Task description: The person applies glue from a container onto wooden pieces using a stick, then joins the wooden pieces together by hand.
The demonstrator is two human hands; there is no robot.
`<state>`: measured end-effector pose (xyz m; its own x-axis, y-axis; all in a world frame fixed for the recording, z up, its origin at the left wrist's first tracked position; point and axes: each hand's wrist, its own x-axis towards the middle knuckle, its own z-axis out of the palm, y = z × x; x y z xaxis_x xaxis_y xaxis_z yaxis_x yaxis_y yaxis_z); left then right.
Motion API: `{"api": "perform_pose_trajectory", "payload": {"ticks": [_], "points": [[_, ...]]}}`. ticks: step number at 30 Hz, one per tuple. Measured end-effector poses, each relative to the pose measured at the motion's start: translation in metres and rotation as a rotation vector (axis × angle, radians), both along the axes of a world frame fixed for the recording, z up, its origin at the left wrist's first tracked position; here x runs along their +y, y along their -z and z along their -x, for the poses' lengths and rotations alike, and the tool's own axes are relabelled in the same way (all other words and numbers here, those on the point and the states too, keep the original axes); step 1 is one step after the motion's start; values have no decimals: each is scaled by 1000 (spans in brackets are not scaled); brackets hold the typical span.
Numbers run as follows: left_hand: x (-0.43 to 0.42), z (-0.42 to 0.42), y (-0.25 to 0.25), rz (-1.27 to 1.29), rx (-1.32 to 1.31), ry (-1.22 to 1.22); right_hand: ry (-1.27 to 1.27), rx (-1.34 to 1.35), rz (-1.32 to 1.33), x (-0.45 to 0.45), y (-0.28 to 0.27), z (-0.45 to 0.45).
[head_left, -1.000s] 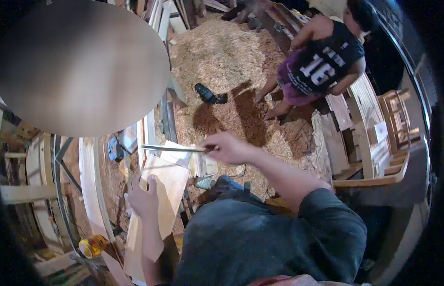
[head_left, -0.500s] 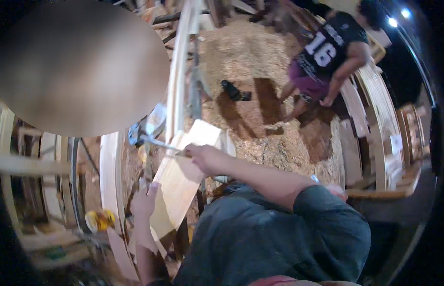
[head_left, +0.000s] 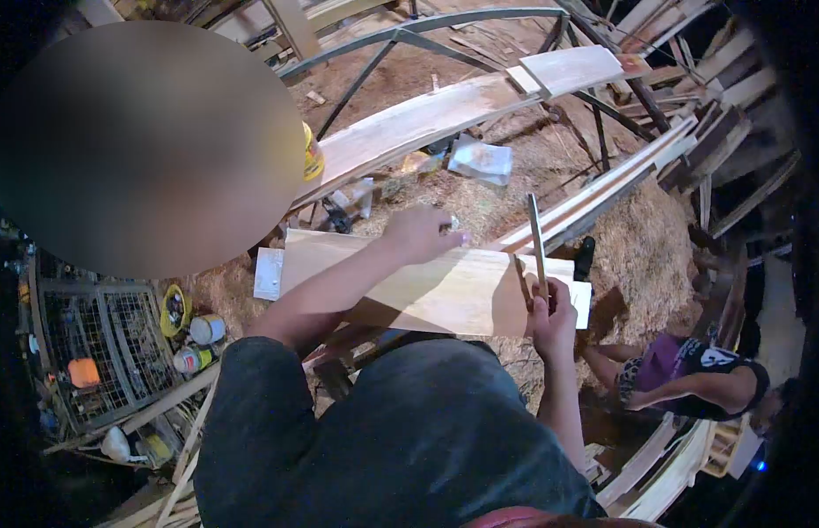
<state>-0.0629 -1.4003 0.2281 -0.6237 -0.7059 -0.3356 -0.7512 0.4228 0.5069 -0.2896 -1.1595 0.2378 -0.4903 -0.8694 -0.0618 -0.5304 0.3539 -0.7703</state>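
Observation:
A pale wooden board (head_left: 427, 295) lies crosswise in front of my body, at about waist height. Over its far edge reaches my left hand (head_left: 418, 234), fingers curled and thumb near the board's edge. A small whitish spot shows by the fingertips; what it is I cannot make out. My right hand (head_left: 553, 324), at the board's right end, is closed around a thin, straight strip (head_left: 537, 231). The strip stands up from the fist and casts a narrow shadow on the board. Its exact kind does not show.
Beyond lies a long plank (head_left: 418, 119) on a metal frame (head_left: 357, 75), with a yellow container (head_left: 313, 154) beside it. A person (head_left: 691, 374) is at the right. Wire rack (head_left: 93, 339) and tubs (head_left: 207, 329) are at left. Shavings cover the ground.
The view has swung round, shifting the person and planks. My left hand has gone from the board's near side to over its far edge. My right hand still grips the strip, now upright.

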Motion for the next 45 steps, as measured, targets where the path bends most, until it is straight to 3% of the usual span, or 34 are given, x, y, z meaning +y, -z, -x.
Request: {"api": "perform_pose_trajectory", "payload": {"ticks": [2, 3, 4, 6, 8, 11, 12, 15, 18, 21, 26, 28, 29, 31, 34, 35, 37, 38, 41, 45], "points": [[-16, -23, 1, 265, 372, -217, 14, -17, -28, -6, -10, -1], [-29, -39, -1, 443, 410, -370, 22, -38, -31, -7, -11, -1], [-45, -58, -7, 621, 444, -523, 31, -60, -33, -6, -10, -1], [-90, -107, 13, 1025, 225, -749, 43, -106, -51, -6, -10, -2], [-109, -149, -2, 857, 302, -881, 50, -141, -80, -11, -13, 0], [-143, -207, 42, 418, 505, -959, -25, -51, -1, -5, 12, 16], [-160, -223, 71, 328, 641, -894, -37, -27, 0, -12, -4, 13], [-185, -233, 88, 36, 810, -718, -146, 217, -83, -29, -44, 14], [-160, -185, 56, 445, 531, -543, -157, 263, -49, -46, -89, 0], [-123, -121, 3, 636, 475, -274, -219, 358, 21, -52, -113, -5], [-66, -16, -46, 742, 665, 33, -287, 681, 20, -53, -155, -15], [-44, 11, -50, 736, 610, 131, -295, 672, 61, -51, -160, -14], [-23, 26, -70, 539, 556, 121, -226, 631, 190, -50, -157, -18], [4, 56, -67, 405, 675, 229, -266, 596, -18, -51, -175, -19], [29, 88, -78, 630, 765, 465, -225, 441, -25, -43, -158, -12], [35, 98, -77, 604, 797, 465, -180, 419, 33, -26, -162, -7], [41, 112, -58, -92, 877, 129, -196, 323, -31, -6, -154, 7], [45, 116, -62, 201, 785, 319, -175, 296, -79, 5, -157, 15], [55, 123, -70, 592, 695, 523, -124, 225, -178, 22, -167, 23], [63, 144, -81, 728, 706, 578, -39, 248, -211, 54, -157, 56]]}}
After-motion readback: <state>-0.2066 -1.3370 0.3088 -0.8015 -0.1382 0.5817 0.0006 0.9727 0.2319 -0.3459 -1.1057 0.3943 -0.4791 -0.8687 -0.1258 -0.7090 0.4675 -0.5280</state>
